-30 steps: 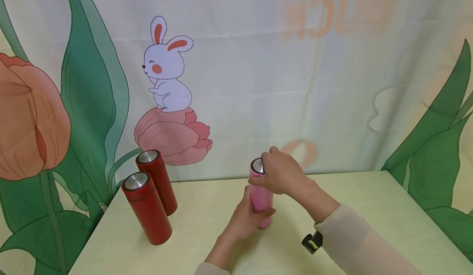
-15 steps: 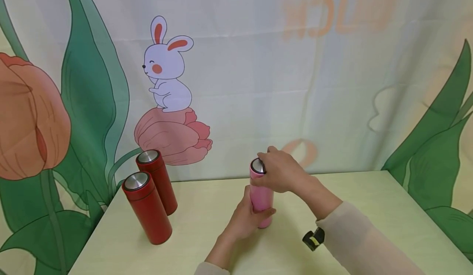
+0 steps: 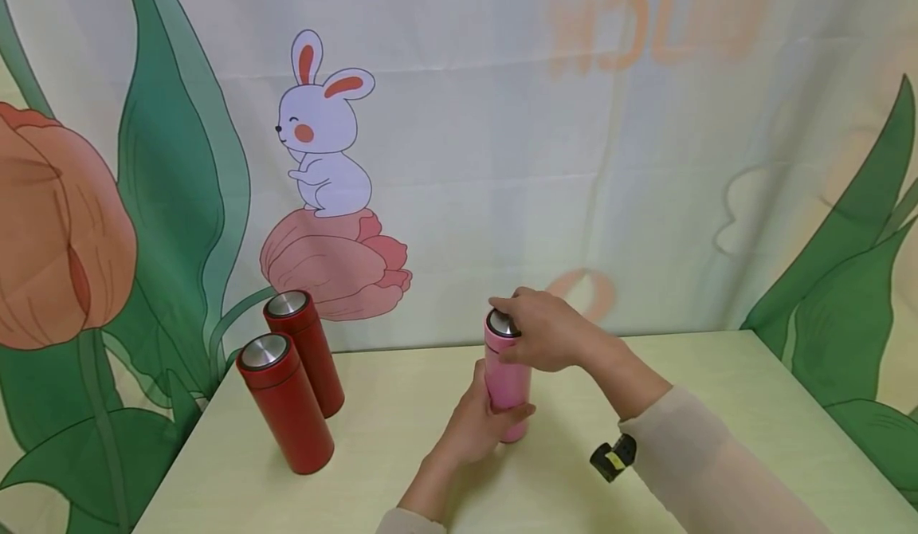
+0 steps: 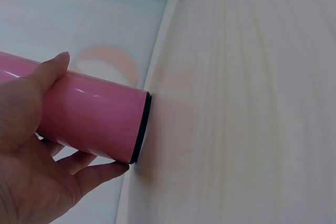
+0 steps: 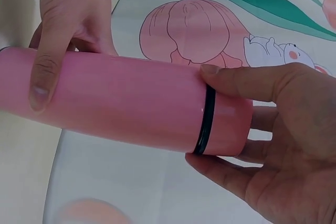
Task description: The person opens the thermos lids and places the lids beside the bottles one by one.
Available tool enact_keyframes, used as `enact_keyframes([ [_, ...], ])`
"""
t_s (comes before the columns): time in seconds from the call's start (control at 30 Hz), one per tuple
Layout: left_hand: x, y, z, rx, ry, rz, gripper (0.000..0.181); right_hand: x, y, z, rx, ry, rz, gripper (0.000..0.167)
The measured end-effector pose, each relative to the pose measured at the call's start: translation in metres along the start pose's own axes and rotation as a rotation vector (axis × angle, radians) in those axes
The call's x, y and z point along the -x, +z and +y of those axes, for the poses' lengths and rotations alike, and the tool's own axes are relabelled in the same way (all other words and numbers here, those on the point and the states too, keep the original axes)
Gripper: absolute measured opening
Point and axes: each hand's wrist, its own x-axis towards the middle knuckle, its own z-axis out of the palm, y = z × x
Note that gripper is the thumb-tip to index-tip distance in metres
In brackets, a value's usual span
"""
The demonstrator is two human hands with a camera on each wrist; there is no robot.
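Left hand [image 3: 470, 426]: clamped round the lower body of the pink bottle [image 3: 508, 386], with the thumb on one side and the fingers on the other; no shift is seen over the last second.
Black wrist device [image 3: 613, 458]: worn below the pale right sleeve [image 3: 706, 462]; swung slightly outward along with the arm.
Right hand [image 3: 548, 327]: clamped on the lid [image 5: 234, 124], which is held between thumb and fingers.
Just changed: compared with a second ago, the thumb is carried rightward across the bottle's front and a fingertip is brought leftward over the far rim; the right hand is thus turned about the lid.
Meaning: a twist of the lid is suggested; whether it is loosened cannot be told.
Pink bottle: kept upright on the counter [image 3: 402, 394], its lid in place; a dark band [image 5: 208, 121] is seen between lid and body, and any contents are hidden.
Front red bottle [image 3: 290, 414]: stood upright at the left, well apart from both hands, capped; its inside is hidden.
Rear red bottle [image 3: 324, 378]: placed just behind, likewise capped and partly covered from view.
Curtain [image 3: 459, 159]: hung behind the counter, printed with a rabbit [image 3: 330, 127] and tulips.
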Motion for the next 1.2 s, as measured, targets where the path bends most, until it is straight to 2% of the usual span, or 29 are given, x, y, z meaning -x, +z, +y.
enact_keyframes([
  [0.3, 0.001, 0.0, 0.001, 0.005, -0.005, -0.003, 0.07, -0.002, -0.004, 0.012, -0.201, -0.043, -0.07, 0.07],
  [0.5, 0.0, 0.001, 0.001, 0.01, -0.014, 0.0, 0.07, -0.002, -0.003, 0.016, -0.311, -0.04, -0.085, 0.066],
  [0.87, -0.001, 0.002, 0.0, -0.005, -0.014, 0.003, 0.069, 0.0, -0.002, 0.017, -0.354, -0.059, -0.095, 0.069],
  [1.07, 0.0, 0.002, 0.0, 0.0, -0.012, 0.0, 0.07, 0.001, 0.0, 0.019, -0.441, -0.041, -0.109, 0.088],
  [1.2, 0.0, 0.001, 0.001, 0.0, -0.008, -0.002, 0.072, 0.002, 0.0, 0.019, -0.405, -0.042, -0.051, 0.093],
])
